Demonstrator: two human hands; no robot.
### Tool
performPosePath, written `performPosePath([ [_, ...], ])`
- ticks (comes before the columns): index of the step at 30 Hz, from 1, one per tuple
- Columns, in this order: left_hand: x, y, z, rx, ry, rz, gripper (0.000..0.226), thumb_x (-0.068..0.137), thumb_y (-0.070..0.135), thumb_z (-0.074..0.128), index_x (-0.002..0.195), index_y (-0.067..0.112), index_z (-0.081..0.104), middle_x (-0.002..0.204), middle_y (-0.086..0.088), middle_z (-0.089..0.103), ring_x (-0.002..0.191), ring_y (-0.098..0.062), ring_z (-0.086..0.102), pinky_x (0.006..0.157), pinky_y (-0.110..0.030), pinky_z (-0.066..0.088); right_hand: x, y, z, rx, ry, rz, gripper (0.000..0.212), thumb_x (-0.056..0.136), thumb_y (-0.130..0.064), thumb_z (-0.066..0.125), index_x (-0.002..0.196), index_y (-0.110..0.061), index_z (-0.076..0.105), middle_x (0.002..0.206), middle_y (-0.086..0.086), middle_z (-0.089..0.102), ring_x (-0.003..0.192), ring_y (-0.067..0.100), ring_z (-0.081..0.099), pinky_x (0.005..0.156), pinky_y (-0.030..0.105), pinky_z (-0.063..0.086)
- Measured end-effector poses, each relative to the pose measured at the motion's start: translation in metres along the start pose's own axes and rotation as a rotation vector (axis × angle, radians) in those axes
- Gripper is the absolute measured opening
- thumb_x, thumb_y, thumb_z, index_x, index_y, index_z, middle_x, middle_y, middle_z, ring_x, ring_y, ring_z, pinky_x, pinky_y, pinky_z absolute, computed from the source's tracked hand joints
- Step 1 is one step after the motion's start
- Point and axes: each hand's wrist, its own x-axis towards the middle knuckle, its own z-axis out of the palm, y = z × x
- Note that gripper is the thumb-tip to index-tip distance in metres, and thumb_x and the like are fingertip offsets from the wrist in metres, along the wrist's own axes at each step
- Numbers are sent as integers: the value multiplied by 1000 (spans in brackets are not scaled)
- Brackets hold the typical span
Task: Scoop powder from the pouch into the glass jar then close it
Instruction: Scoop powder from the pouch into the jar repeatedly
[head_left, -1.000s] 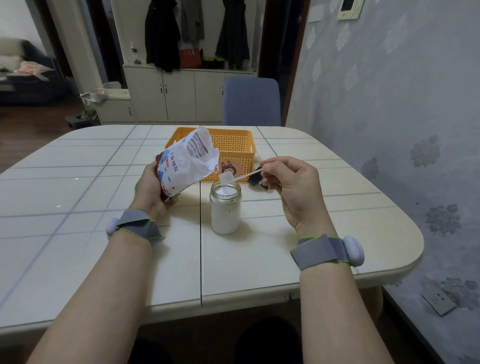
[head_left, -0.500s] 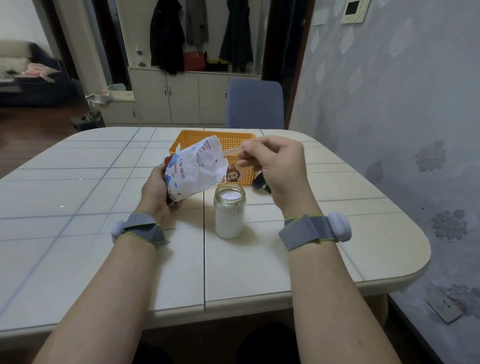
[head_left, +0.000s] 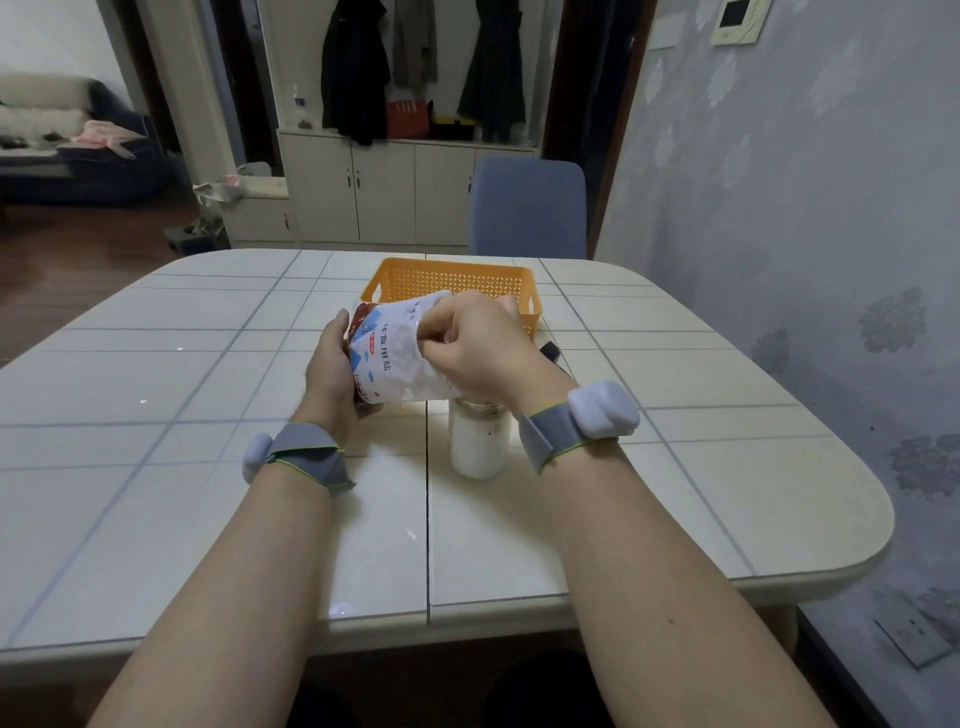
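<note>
So the white plastic powder pouch with blue and red print (head_left: 389, 364) is held up off the cream tiled table (head_left: 208, 493), tipped so its mouth faces the right hand (head_left: 478, 348). The left hand (head_left: 332, 369) grips the pouch from its bottom end, fingers curled round the back and the thumb along the near edge. The right hand's fingers are bunched and curled right at the pouch mouth. They look like they're pinching something, but honestly I can't tell what, since whatever it is sits hidden behind the knuckles. The clear glass jar (head_left: 475, 441) stands upright on the table just below the right-hand fingers, partly tucked under that wrist, lid off and nearly full of white powder. Beyond both sets of fingertips there's an orange plastic lattice basket (head_left: 457, 280). A small black object (head_left: 549, 352) lies on the table just to the outer side of the right hand, too hidden to identify. Both wrists wear grey straps with white pods.
</note>
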Motion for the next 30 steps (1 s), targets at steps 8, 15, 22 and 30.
performPosePath([
  [8, -2, -1, 1, 21, -30, -7, 42, 89, 67, 50, 89, 30, 69, 79, 10, 73, 74, -15, 66, 60, -24, 46, 4, 3, 11, -215, 70, -47, 30, 87, -30, 44, 57, -31, 50, 77, -5, 60, 88, 28, 49, 82, 40, 32],
  [15, -2, -3, 2, 60, -94, -13, 40, 87, 65, 56, 81, 28, 69, 71, 9, 69, 61, -14, 63, 53, -20, 44, 2, -3, -3, -131, -22, 55, 28, 87, -13, 45, 61, -18, 53, 69, -5, 56, 83, 25, 54, 92, 42, 28],
  [22, 0, -2, 1, 125, 8, 3, 28, 90, 51, 64, 83, 24, 70, 62, 8, 68, 51, -14, 58, 47, -21, 42, 1, -2, -3, 333, 102, 395, 41, 81, -10, 56, 45, -18, 37, 36, -9, 27, 58, 23, 32, 77, 38, 27],
  [30, 5, -2, -3, 37, -1, -11, 28, 89, 49, 63, 76, 25, 68, 59, 9, 64, 47, -14, 54, 44, -19, 36, -10, 14, -13, 805, 328, 592, 9, 73, -13, 71, 70, -9, 63, 64, 8, 49, 58, 18, 46, 57, 29, 38],
])
